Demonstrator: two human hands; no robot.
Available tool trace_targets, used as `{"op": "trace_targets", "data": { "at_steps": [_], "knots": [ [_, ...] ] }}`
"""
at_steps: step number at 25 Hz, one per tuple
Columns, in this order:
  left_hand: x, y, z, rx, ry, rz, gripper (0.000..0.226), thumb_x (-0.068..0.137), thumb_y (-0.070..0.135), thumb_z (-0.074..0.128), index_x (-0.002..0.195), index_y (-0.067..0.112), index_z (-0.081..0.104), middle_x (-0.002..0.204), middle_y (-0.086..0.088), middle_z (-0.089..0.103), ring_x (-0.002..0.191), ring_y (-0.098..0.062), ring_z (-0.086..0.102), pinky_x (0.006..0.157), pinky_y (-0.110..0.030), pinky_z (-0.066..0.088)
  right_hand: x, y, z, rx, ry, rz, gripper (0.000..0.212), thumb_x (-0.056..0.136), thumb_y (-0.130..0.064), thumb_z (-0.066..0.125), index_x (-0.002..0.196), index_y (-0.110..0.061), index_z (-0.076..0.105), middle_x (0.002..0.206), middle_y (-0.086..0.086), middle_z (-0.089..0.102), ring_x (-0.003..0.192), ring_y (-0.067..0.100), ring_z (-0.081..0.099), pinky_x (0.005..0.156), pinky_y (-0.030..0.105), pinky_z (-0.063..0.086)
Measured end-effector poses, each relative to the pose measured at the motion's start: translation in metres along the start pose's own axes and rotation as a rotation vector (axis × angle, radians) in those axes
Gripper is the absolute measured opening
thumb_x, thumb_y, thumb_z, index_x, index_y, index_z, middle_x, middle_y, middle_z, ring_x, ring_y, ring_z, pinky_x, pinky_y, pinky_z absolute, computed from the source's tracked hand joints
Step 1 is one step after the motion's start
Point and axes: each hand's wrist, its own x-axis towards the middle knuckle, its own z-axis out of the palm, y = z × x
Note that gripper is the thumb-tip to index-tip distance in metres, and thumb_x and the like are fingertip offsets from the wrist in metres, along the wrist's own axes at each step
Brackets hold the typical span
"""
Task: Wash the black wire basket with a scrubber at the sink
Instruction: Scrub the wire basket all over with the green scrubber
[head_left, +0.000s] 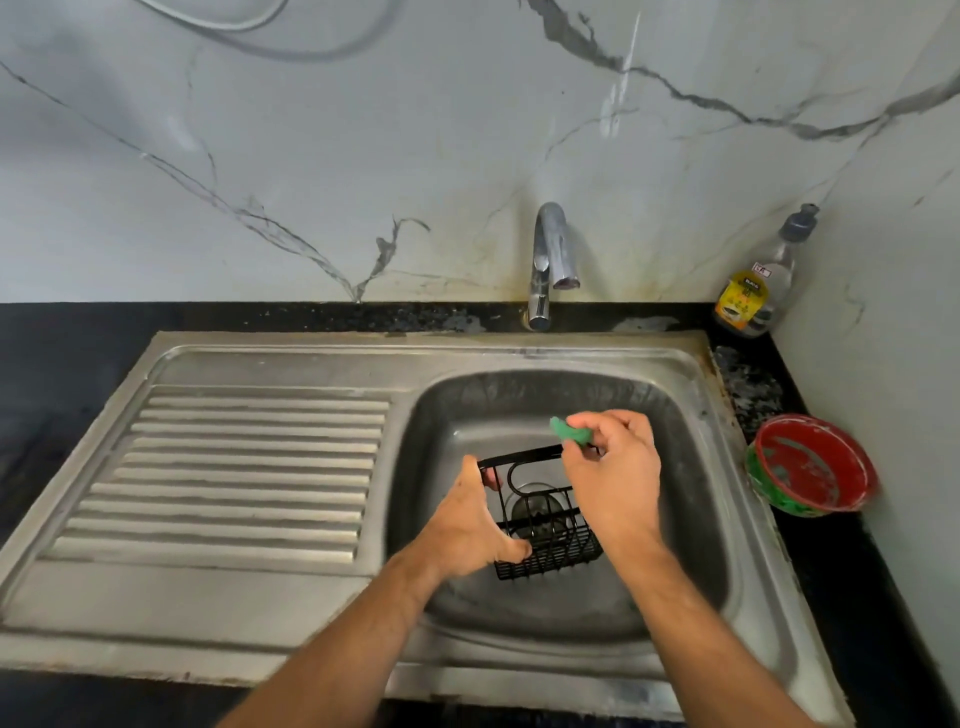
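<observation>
Both hands work: my left hand (467, 525) grips the light, stiff black wire basket (540, 514) by its side frame, my right hand (613, 467) pinches the soft green scrubber (569, 430).

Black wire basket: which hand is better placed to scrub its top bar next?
Right. The right hand already pinches the green scrubber at the top bar of the black wire basket, while the left hand grips the basket's side, steadying it over the steel sink.

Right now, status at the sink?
Left hand grips black wire basket over basin. Right hand pinches green scrubber at top rail. Nothing in the way.
</observation>
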Motion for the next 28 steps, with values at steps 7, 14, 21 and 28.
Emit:
{"op": "trace_targets", "data": {
  "at_steps": [7, 14, 21, 28],
  "knots": [
    [-0.003, -0.010, 0.001, -0.041, 0.009, 0.038, 0.085, 0.044, 0.038, 0.093, 0.108, 0.038, 0.036, 0.117, 0.003, 0.058, 0.110, -0.014, 0.064, 0.089, -0.038, 0.059, -0.008, 0.006, 0.007, -0.406, 0.026, -0.276, 0.019, 0.082, -0.018, 0.077, 0.097, -0.027, 0.072, 0.098, -0.013, 0.071, 0.102, 0.016, 0.055, 0.087, 0.038, 0.046],
    [-0.004, -0.007, 0.000, -0.094, -0.046, 0.185, 0.077, 0.050, 0.008, 0.095, 0.110, 0.015, 0.048, 0.106, -0.003, 0.061, 0.095, -0.008, 0.060, 0.081, -0.023, 0.050, -0.040, -0.016, 0.051, -0.263, -0.133, -0.523, 0.019, 0.079, -0.009, 0.068, 0.093, -0.022, 0.069, 0.093, -0.008, 0.070, 0.085, 0.013, 0.060, 0.083, 0.030, 0.047],
    [-0.006, -0.001, 0.011, 0.045, 0.038, 0.070, 0.085, 0.040, 0.041, 0.092, 0.100, 0.039, 0.033, 0.110, 0.004, 0.057, 0.100, -0.016, 0.064, 0.081, -0.038, 0.059, -0.018, 0.003, 0.017, -0.334, -0.146, -0.450, 0.021, 0.081, -0.016, 0.074, 0.097, -0.026, 0.066, 0.094, -0.012, 0.069, 0.097, 0.016, 0.055, 0.084, 0.041, 0.050],
    [-0.014, 0.002, 0.019, 0.138, 0.075, 0.087, 0.085, 0.040, 0.043, 0.092, 0.102, 0.034, 0.036, 0.111, 0.003, 0.055, 0.101, -0.016, 0.064, 0.082, -0.037, 0.060, 0.002, 0.034, -0.018, -0.562, 0.022, -0.294, 0.024, 0.089, -0.028, 0.070, 0.113, -0.024, 0.073, 0.098, -0.003, 0.073, 0.098, 0.021, 0.055, 0.084, 0.043, 0.043]
  ]
}}
